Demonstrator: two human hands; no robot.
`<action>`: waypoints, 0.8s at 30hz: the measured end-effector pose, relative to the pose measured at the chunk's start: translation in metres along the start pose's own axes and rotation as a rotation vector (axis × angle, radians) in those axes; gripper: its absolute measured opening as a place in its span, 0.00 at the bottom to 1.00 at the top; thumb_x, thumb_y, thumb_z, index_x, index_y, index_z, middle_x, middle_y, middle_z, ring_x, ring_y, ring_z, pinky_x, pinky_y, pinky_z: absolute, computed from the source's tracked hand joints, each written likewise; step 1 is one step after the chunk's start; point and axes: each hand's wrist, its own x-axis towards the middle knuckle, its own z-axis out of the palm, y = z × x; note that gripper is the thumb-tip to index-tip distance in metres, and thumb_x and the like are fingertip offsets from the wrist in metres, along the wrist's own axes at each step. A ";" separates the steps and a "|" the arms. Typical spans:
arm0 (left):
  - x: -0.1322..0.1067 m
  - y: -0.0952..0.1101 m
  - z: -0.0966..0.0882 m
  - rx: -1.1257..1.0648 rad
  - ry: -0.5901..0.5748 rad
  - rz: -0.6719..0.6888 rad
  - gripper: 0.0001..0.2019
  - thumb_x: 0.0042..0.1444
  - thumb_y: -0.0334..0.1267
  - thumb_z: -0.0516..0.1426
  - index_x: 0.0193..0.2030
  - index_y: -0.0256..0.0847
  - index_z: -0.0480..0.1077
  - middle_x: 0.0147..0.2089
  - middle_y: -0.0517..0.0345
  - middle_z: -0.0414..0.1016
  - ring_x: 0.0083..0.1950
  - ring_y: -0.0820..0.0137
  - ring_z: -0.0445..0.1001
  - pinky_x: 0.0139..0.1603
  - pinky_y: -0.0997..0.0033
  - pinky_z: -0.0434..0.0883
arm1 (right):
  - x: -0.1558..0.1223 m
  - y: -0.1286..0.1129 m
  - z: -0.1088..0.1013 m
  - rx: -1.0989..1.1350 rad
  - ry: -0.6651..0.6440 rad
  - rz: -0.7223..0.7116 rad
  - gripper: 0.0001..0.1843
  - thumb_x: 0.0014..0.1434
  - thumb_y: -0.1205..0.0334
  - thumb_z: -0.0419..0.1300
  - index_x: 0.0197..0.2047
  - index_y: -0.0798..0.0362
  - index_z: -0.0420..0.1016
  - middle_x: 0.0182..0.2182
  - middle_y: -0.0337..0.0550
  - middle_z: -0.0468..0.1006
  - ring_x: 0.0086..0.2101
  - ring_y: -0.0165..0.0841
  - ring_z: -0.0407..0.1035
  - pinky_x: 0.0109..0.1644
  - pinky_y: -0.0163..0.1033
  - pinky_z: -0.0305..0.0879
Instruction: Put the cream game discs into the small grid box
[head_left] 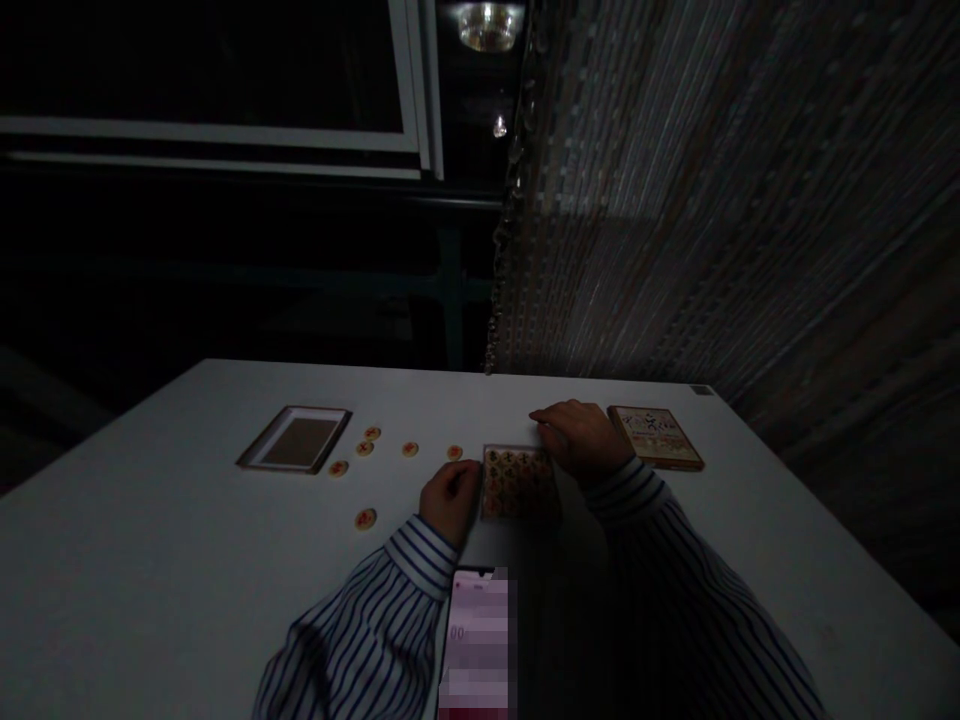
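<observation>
A shallow box of round xiangqi pieces (517, 480) sits on the white table, its pieces laid in rows. My left hand (450, 498) is closed at the box's left side, fingers curled; anything inside them is hidden. Above the box's far right corner is my right hand (583, 437), its fingers stretched to the left and nothing visible in them. Close to my left hand lies a loose xiangqi piece (454, 453). Another loose piece (409, 450) is farther left, with several more beyond it, including one nearer piece (365, 519) with red marking.
An open, shallow tray or lid (336, 440) lies on the left of the white table (187, 570). A flat printed box (657, 436) is behind my right hand. A lit phone (476, 640) lies between my forearms. A bead curtain (600, 250) hangs beyond the table.
</observation>
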 end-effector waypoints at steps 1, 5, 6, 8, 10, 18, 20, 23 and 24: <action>-0.001 0.000 -0.001 -0.004 0.002 0.006 0.13 0.47 0.44 0.54 0.31 0.37 0.73 0.32 0.54 0.76 0.36 0.68 0.73 0.40 0.70 0.69 | 0.000 0.000 -0.001 0.001 0.008 0.000 0.16 0.56 0.63 0.48 0.46 0.53 0.70 0.42 0.44 0.74 0.42 0.34 0.64 0.46 0.39 0.53; -0.003 0.000 -0.007 -0.006 -0.004 0.025 0.13 0.47 0.44 0.54 0.32 0.37 0.73 0.32 0.53 0.76 0.35 0.68 0.73 0.39 0.69 0.69 | -0.002 -0.003 -0.007 -0.006 0.056 0.028 0.16 0.57 0.63 0.48 0.46 0.53 0.70 0.41 0.44 0.75 0.41 0.34 0.65 0.45 0.39 0.54; -0.004 0.002 -0.009 -0.008 -0.009 0.025 0.13 0.48 0.44 0.54 0.32 0.37 0.72 0.32 0.53 0.76 0.35 0.68 0.73 0.39 0.69 0.69 | -0.002 -0.003 -0.008 -0.009 0.066 0.031 0.16 0.57 0.63 0.48 0.46 0.53 0.70 0.41 0.43 0.75 0.41 0.34 0.65 0.45 0.39 0.55; -0.006 0.006 -0.015 -0.008 -0.008 0.026 0.13 0.48 0.44 0.54 0.33 0.36 0.72 0.32 0.52 0.76 0.34 0.68 0.73 0.39 0.69 0.69 | -0.003 -0.004 -0.008 -0.008 0.093 0.027 0.16 0.57 0.64 0.48 0.45 0.54 0.70 0.41 0.44 0.75 0.40 0.33 0.66 0.45 0.39 0.56; -0.008 0.013 -0.023 0.016 0.008 0.042 0.13 0.47 0.44 0.55 0.32 0.36 0.72 0.32 0.53 0.76 0.34 0.68 0.73 0.38 0.69 0.70 | -0.004 -0.005 -0.008 0.003 0.131 0.009 0.16 0.57 0.64 0.48 0.45 0.54 0.70 0.40 0.44 0.75 0.39 0.34 0.67 0.44 0.39 0.57; -0.013 0.025 -0.070 0.113 0.128 0.105 0.11 0.46 0.43 0.56 0.32 0.38 0.72 0.32 0.55 0.76 0.34 0.69 0.73 0.37 0.70 0.71 | -0.005 -0.014 -0.008 0.128 0.315 -0.031 0.14 0.56 0.64 0.49 0.43 0.56 0.71 0.36 0.44 0.76 0.37 0.34 0.68 0.42 0.39 0.62; -0.011 0.025 -0.083 0.106 0.164 0.103 0.12 0.46 0.43 0.56 0.32 0.37 0.72 0.32 0.54 0.76 0.34 0.69 0.73 0.36 0.71 0.71 | -0.004 -0.014 -0.008 0.180 0.340 -0.035 0.14 0.56 0.64 0.50 0.43 0.57 0.71 0.35 0.45 0.76 0.37 0.34 0.68 0.42 0.39 0.63; -0.008 0.025 -0.100 0.104 0.208 0.106 0.12 0.46 0.44 0.56 0.32 0.37 0.72 0.32 0.54 0.76 0.34 0.69 0.73 0.36 0.71 0.71 | -0.003 -0.014 -0.009 0.237 0.367 -0.031 0.14 0.55 0.63 0.50 0.43 0.57 0.71 0.34 0.46 0.76 0.37 0.34 0.68 0.43 0.40 0.64; -0.007 0.024 -0.106 0.107 0.225 0.105 0.12 0.46 0.44 0.56 0.32 0.37 0.72 0.32 0.55 0.75 0.34 0.69 0.73 0.36 0.71 0.70 | -0.002 -0.015 -0.010 0.246 0.372 -0.028 0.14 0.55 0.63 0.50 0.43 0.57 0.71 0.34 0.45 0.76 0.36 0.34 0.68 0.43 0.40 0.64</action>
